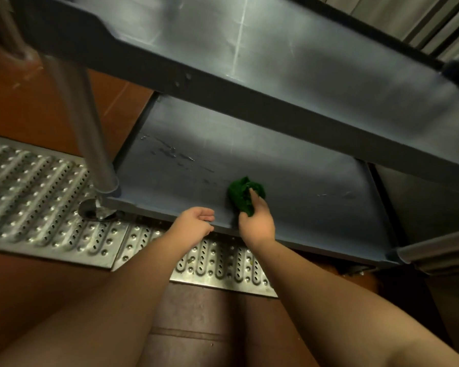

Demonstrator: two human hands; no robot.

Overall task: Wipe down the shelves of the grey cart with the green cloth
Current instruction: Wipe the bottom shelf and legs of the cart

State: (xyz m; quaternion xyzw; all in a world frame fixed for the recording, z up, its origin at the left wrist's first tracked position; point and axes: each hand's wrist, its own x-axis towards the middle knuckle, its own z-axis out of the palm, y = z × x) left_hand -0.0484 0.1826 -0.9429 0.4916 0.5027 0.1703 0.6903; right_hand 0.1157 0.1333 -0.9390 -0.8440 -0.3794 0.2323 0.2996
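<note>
The right hand (256, 221) grips the bunched green cloth (245, 194) and holds it down on the lower shelf (289, 176) of the grey cart (249, 96), close to the shelf's front edge and about midway along it. The cloth sits just beyond the fingers, toward the back of the shelf, with part of it tucked under the palm. The left hand (196, 221) holds nothing; its fingers are loosely curled, palm up, at the front lip just left of the cloth.

Risks, as I judge them: the cloth is wadded into a small ball, so each pass would cover only a narrow strip and leave gaps. The wet streaks (175, 154) toward the back-left corner lie well apart from the cloth and could be missed, since the upper shelf (302, 54) overhangs and makes the reach awkward. A forearm could knock that shelf's front rail. The cart may also roll if pushed hard, as the left hand is not bracing it.
</note>
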